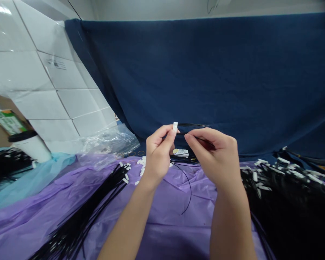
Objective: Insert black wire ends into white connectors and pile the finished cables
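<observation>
Between the thumb and fingers of my left hand point(159, 153) is a small white connector point(175, 127), held upright in the middle of the view. My right hand point(216, 155) pinches a thin black cable point(182, 133) whose near end meets the connector; I cannot tell whether it is inserted. More black cables point(193, 125) run behind my right hand. Below my hands, one black cable point(190, 184) curves down over the purple sheet point(178, 227). Several loose white connectors point(143, 162) lie just behind my left wrist, partly hidden.
A bundle of black cables with white ends point(92, 213) lies at left, and a larger pile point(281, 202) at right. Stacked white boxes point(65, 103), clear plastic wrap point(108, 142) and a white cup point(34, 146) stand at left. A dark blue cloth point(219, 72) hangs behind.
</observation>
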A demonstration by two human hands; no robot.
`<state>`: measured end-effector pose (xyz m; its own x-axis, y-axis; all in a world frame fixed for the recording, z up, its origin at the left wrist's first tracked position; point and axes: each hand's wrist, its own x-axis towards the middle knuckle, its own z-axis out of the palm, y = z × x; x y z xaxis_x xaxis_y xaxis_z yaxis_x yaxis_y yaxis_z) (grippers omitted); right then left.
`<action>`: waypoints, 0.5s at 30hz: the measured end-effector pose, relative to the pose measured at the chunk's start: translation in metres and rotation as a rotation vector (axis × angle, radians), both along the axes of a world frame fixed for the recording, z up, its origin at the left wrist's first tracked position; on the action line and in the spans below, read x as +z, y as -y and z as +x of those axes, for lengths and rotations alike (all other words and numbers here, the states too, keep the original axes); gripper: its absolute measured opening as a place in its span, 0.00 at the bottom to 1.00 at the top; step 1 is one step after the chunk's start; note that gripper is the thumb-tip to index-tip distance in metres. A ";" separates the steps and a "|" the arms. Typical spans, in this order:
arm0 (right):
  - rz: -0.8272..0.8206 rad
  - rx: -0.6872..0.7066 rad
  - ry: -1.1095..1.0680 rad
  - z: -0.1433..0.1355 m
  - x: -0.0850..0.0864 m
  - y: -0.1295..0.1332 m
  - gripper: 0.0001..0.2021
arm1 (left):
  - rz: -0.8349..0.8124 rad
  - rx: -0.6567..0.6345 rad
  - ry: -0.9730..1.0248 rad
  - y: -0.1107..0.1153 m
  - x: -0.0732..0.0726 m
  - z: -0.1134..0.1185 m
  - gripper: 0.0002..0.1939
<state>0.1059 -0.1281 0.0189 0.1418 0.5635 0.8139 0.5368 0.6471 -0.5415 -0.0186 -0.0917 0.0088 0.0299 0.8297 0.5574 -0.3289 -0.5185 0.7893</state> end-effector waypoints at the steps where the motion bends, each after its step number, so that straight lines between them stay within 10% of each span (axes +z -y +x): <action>1: -0.002 0.001 0.004 0.000 0.000 0.000 0.07 | -0.007 -0.008 0.008 0.000 0.000 0.000 0.07; 15: 0.004 -0.006 0.052 -0.002 -0.001 -0.002 0.07 | -0.042 -0.038 0.049 -0.003 0.001 0.000 0.08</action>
<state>0.1037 -0.1265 0.0180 0.1020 0.5592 0.8227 0.5681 0.6462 -0.5096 -0.0189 -0.0886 0.0102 0.0354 0.8509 0.5241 -0.3866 -0.4719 0.7923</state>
